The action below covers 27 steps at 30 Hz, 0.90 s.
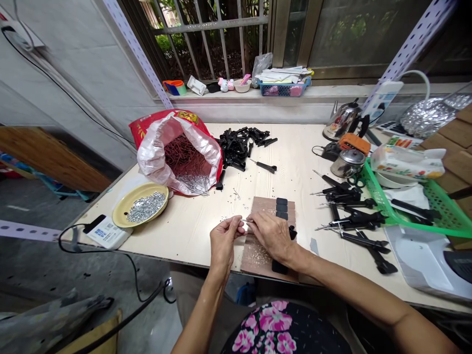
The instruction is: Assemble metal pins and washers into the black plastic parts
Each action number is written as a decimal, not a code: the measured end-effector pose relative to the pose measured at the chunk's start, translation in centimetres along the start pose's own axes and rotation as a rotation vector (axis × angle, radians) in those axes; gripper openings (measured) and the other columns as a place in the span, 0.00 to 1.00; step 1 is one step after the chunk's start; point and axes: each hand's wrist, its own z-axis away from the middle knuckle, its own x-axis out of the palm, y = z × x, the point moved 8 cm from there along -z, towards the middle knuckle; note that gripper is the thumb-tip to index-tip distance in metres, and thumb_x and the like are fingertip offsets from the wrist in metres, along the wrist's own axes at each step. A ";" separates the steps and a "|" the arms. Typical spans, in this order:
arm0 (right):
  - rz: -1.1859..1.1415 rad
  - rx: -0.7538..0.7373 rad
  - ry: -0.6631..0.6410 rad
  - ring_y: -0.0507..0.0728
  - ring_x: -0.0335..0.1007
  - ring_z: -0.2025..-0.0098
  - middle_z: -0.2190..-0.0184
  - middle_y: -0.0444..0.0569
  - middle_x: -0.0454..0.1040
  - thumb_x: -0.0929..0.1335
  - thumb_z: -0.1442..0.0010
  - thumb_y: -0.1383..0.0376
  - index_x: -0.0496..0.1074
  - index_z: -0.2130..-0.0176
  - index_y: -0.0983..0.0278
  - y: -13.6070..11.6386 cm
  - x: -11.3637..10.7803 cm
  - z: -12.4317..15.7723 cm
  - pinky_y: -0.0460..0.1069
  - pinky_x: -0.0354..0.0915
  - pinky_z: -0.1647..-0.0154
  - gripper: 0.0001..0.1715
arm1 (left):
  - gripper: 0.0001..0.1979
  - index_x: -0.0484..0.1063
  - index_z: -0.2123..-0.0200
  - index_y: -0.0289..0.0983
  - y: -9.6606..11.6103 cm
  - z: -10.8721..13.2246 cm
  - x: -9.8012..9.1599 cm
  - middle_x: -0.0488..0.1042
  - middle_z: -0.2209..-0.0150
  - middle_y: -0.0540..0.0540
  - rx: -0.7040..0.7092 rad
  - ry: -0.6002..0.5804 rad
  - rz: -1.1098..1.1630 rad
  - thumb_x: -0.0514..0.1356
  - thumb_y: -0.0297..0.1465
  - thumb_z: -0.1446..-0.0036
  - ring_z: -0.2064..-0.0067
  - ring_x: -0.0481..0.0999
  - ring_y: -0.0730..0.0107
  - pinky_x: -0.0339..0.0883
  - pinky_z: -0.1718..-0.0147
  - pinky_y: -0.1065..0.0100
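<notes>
Over the left edge of a brown wooden board (254, 265), my two hands meet fingertip to fingertip. The thumb and fingers of my left hand (224, 241) are pinched together on something too small to make out. My right hand (272, 237) pinches a thin metal rod (248, 221), whose end points toward the left fingertips. Pale crumbs lie on the board, and dark pads (281, 208) line its right side, partly hidden by my right hand. Tiny rings (224, 218) are scattered on the table beyond my left hand.
A red-and-white sack (147, 157) of thin rods and a yellow plate (118, 209) of small metal pieces stand left. Black handles are heaped (236, 147) at the back; others with metal shafts (346, 216) lie right, near a green basket (446, 223) and a kettle (337, 123).
</notes>
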 end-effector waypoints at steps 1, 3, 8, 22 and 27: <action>0.008 0.002 -0.002 0.54 0.67 0.66 0.68 0.48 0.73 0.61 0.35 0.63 0.71 0.63 0.63 0.0 0.0 0.0 0.48 0.55 0.67 0.11 | 0.13 0.77 0.70 0.31 -0.1 0.0 0.0 0.73 0.76 0.50 0.000 -0.002 -0.002 0.67 0.35 0.56 0.77 0.69 0.79 0.65 0.73 0.74; 0.029 0.003 -0.005 0.54 0.67 0.66 0.69 0.48 0.73 0.61 0.35 0.64 0.71 0.65 0.63 0.0 0.0 0.0 0.48 0.55 0.68 0.12 | 0.12 0.76 0.70 0.32 -0.1 0.0 0.0 0.73 0.77 0.50 0.007 0.001 -0.013 0.67 0.35 0.56 0.77 0.69 0.79 0.65 0.73 0.74; -0.128 0.084 -0.087 0.51 0.68 0.68 0.67 0.45 0.73 0.59 0.34 0.61 0.69 0.63 0.61 1.1 0.8 0.2 0.46 0.52 0.73 0.13 | 0.13 0.77 0.69 0.32 0.2 0.1 -0.1 0.73 0.77 0.50 0.070 0.001 -0.108 0.66 0.37 0.55 0.76 0.70 0.77 0.65 0.72 0.73; -0.338 0.116 -0.110 0.52 0.66 0.67 0.66 0.46 0.70 0.60 0.35 0.63 0.67 0.64 0.62 2.5 1.5 0.8 0.46 0.58 0.68 0.09 | 0.14 0.77 0.68 0.32 -0.4 -0.1 0.6 0.74 0.76 0.49 0.022 -0.032 -0.116 0.67 0.37 0.55 0.76 0.70 0.77 0.66 0.72 0.73; -0.473 0.165 -0.151 0.50 0.65 0.71 0.73 0.43 0.70 0.59 0.34 0.63 0.66 0.70 0.63 3.4 1.7 0.9 0.45 0.56 0.71 0.14 | 0.15 0.78 0.68 0.32 -0.4 -0.2 1.1 0.75 0.75 0.48 0.034 -0.064 -0.151 0.67 0.38 0.56 0.75 0.71 0.75 0.67 0.71 0.72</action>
